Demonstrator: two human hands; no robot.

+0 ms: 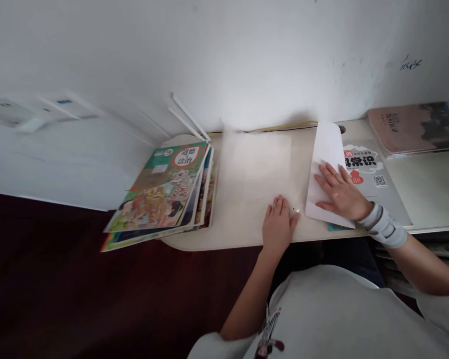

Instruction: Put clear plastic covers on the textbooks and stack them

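Note:
My left hand (277,225) lies flat on a clear plastic sheet (256,169) spread over the middle of the pale desk (232,234), fingers stretched out and together. My right hand (340,192) rests open, fingers spread, on a white folded flap (326,149) that covers part of a grey book (381,192) with black characters and a QR code. A grey band wraps my right wrist. Neither hand grips anything.
A stack of colourful books (164,192) hangs over the desk's left end. A pinkish book (411,128) lies at the back right by the white wall. A white bed or surface (60,159) with papers stands to the left, with dark floor below.

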